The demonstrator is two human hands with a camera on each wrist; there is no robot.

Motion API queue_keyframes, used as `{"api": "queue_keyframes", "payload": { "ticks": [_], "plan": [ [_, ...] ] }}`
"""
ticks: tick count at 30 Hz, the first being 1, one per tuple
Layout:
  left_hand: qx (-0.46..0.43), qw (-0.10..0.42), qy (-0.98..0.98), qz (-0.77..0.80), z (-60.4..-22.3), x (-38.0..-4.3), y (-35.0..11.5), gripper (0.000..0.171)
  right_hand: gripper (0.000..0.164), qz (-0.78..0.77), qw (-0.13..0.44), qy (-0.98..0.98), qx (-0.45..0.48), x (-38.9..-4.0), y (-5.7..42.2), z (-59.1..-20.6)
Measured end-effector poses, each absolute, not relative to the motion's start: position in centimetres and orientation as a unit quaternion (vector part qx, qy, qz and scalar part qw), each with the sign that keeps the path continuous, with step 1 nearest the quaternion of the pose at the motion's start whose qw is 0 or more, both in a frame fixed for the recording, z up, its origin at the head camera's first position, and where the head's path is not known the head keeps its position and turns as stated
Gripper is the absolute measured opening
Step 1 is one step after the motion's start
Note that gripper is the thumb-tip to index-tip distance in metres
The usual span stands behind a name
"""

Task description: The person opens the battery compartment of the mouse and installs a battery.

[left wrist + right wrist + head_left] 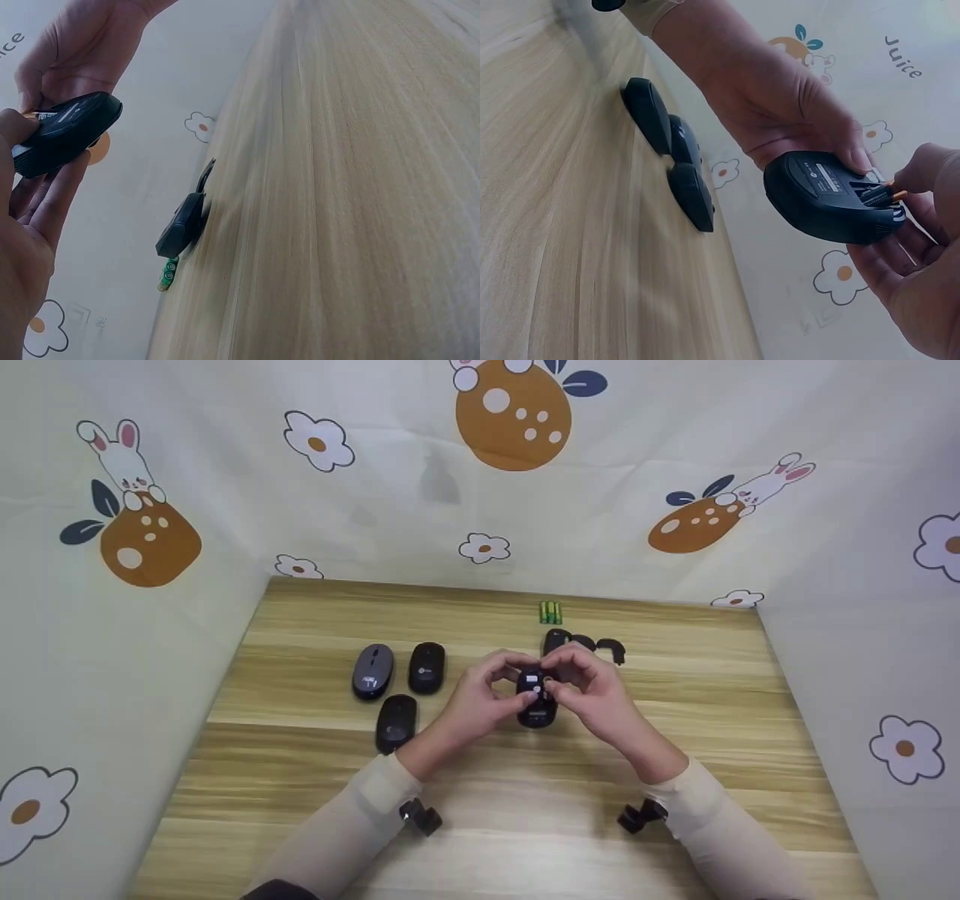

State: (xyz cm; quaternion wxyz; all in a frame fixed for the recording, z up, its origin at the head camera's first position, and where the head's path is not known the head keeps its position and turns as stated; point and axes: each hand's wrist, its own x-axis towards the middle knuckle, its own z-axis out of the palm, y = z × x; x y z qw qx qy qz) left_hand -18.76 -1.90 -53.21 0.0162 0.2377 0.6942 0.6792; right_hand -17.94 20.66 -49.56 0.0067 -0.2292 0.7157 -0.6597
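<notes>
A black computer mouse [535, 712] is held underside up above the table, its battery bay open toward me. My left hand [480, 697] grips its left side, thumb on the underside. From the other side my right hand [596, 694] holds the mouse too, fingers beneath it. In the right wrist view the right thumb touches the orange end of a dark battery [879, 196] tilted up in the bay. Beyond the hands, another black mouse [556, 640] lies by a curved black cover [613, 648], partly hidden by the right hand.
Left of the hands lie a grey mouse [373, 671] and two black mice, one farther back [427, 667] and one nearer [396, 723], close to the left forearm. Several green batteries [550, 613] stand together near the table's back edge. Patterned cloth [390, 510] walls the back and sides.
</notes>
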Motion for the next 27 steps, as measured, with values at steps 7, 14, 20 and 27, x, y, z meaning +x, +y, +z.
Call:
{"api": "queue_keyframes", "payload": {
  "ticks": [7,14,20,27],
  "plan": [
    [0.234,0.017,0.694,0.680,-53.09,-18.66,-1.97,0.045,0.027,-0.655,0.003,0.721,-0.228,-18.04,20.46,-49.51],
    [0.230,0.029,0.693,0.683,-52.65,-18.68,-2.06,0.046,0.028,-0.648,-0.017,0.727,-0.226,-18.10,20.40,-49.37],
    [0.230,0.033,0.697,0.679,-52.96,-18.74,-2.09,0.047,0.028,-0.650,-0.019,0.724,-0.230,-18.13,20.46,-49.69],
    [0.222,0.049,0.693,0.684,-53.05,-18.81,-2.14,0.046,0.029,-0.649,-0.020,0.725,-0.231,-18.03,20.53,-50.03]
  ]
}}
